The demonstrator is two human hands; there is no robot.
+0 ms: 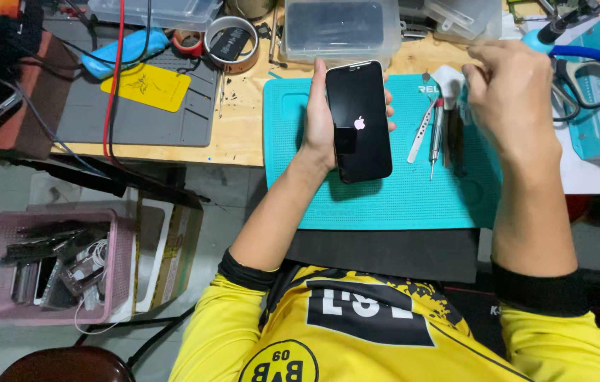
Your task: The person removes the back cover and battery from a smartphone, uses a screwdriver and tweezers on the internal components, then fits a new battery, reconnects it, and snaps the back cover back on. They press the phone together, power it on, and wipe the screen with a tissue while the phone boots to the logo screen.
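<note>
Teal mat point(385, 205) edge (phone point(358, 120) overhanging)

Your left hand point(319, 124) reaches forward with the forearm bare and the yellow sleeve pushed up to the elbow; its fingers are curled closed in a grip, thumb to one side. Your right hand point(509, 92) hovers higher, wrist bent, fingers loosely curled and pinched together, holding nothing visible.
</note>
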